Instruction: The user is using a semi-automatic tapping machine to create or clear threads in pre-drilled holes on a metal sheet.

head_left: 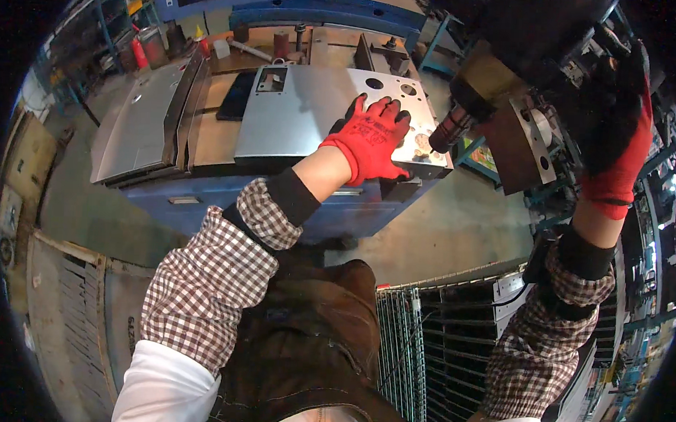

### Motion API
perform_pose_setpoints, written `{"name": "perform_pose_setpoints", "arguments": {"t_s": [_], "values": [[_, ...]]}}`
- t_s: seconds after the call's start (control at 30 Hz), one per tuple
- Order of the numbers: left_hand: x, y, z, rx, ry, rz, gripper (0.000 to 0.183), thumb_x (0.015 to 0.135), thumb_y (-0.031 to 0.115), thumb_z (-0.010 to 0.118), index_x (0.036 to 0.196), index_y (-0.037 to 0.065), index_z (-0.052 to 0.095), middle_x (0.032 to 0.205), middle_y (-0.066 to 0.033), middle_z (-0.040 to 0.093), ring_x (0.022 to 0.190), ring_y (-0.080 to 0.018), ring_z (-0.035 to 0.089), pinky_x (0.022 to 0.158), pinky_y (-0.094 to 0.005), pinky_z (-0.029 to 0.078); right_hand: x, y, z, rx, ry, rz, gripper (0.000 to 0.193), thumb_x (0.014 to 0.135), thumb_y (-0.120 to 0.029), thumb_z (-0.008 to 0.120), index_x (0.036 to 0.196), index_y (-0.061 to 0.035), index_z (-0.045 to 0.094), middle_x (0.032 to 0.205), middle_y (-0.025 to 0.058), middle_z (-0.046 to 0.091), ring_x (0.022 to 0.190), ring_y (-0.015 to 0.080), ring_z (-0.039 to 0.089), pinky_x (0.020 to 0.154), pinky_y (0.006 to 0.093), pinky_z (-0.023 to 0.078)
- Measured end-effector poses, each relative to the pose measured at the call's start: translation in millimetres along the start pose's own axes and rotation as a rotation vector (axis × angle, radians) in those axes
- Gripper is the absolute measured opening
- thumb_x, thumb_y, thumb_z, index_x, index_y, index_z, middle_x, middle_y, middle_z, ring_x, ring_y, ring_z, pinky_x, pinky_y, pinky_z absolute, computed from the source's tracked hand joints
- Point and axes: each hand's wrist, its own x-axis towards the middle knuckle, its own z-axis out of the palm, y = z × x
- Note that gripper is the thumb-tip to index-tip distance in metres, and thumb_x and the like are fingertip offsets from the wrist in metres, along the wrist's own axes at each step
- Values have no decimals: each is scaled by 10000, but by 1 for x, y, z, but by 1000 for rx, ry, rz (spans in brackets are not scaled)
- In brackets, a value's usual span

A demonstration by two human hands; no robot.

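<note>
Pressing flat, fingers spread, the left hand is steadying the perforated grey sheet-metal plate on the blue desk; the right hand is gripping the dark overhead tool, tip not yet touching.

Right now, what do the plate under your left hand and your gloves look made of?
The plate looks like sheet metal, bare grey with a dull satin sheen and punched round holes. The gloves, on the left hand and right hand, look like red knit fabric with a black coating, probably rubber.
</note>
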Motion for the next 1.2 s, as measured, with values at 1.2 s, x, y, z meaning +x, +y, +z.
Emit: {"name": "perform_pose_setpoints", "arguments": {"t_s": [1.2], "values": [[9,11,-18,15,-108,-24,977,740,664,698,1473,74,432,1523,-220,388,1454,-369,321,1170,-623,185,3,-10,20,561,326,184,421,1072,-263,434,1444,-71,483,1389,115,564,1167,259,622,1010,407,514]]}}
